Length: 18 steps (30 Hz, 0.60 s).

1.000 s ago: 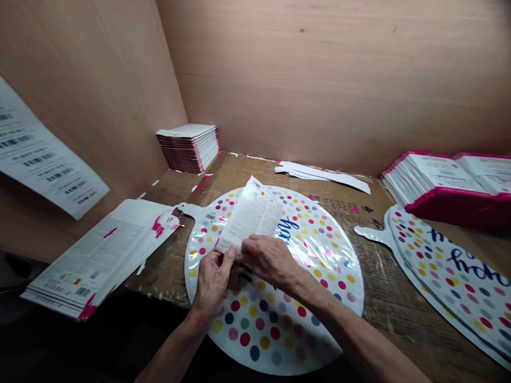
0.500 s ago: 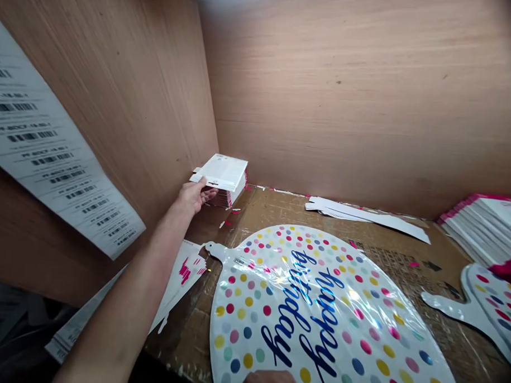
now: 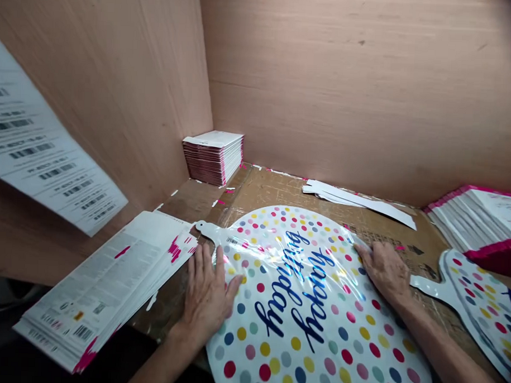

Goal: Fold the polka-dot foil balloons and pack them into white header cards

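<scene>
A flat, uninflated foil balloon (image 3: 292, 349), white with coloured dots and blue "happy birthday" lettering, lies in front of me, its tail pointing to the left. My left hand (image 3: 208, 293) rests palm down at its left edge, fingers stretched out, just below the tail. At the opposite edge, my right hand (image 3: 384, 268) has bent fingers and its thumb on the foil, closed on the rim; the fingertips are partly hidden. Beside my left hand lies a fanned pile of flat printed cartons (image 3: 105, 287), white with pink marks.
A neat stack of folded cards or cartons (image 3: 212, 156) stands in the back left corner. White paper strips (image 3: 359, 202) lie near the back wall. More dotted balloons (image 3: 478, 300) and pink-edged cartons (image 3: 472, 221) are at right. A barcode sheet (image 3: 51, 145) hangs at left.
My left hand has let go of the top piece on the corner stack and come back to the balloon's left edge. My right hand has moved up from the bottom to the right edge.
</scene>
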Each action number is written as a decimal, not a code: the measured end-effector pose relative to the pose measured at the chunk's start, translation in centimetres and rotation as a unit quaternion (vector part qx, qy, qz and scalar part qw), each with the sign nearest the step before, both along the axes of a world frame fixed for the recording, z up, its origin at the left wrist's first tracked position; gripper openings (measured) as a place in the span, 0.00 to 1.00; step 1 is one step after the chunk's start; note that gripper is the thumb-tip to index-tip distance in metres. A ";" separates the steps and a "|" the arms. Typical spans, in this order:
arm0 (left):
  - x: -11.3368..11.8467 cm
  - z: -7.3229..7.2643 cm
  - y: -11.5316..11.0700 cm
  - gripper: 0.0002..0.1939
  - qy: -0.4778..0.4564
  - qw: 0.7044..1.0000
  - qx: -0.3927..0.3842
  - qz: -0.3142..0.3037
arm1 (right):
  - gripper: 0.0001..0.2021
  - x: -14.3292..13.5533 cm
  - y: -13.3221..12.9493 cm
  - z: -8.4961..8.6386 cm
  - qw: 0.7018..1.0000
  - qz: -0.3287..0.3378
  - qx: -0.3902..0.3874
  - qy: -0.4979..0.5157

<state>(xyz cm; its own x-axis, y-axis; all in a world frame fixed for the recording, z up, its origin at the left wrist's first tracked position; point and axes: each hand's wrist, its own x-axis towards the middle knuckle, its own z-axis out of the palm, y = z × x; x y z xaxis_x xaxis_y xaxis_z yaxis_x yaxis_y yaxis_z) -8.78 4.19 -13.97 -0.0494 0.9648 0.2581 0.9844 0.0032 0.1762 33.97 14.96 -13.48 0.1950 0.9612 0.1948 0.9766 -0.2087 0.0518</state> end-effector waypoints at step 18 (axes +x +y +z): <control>-2.8 3.2 -2.6 0.17 -0.048 0.999 -0.005 -0.006 | 0.08 -39.1 -2.4 6.8 0.925 0.334 -0.179 0.004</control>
<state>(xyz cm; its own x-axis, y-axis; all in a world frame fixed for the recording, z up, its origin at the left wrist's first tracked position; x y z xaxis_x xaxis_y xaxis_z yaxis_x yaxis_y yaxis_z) -11.55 1.57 -10.78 -0.0626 0.9678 0.2436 0.9628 -0.0057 0.2702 -5.10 12.53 -6.67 -0.4661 0.8704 -0.1583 0.8820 0.4712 -0.0064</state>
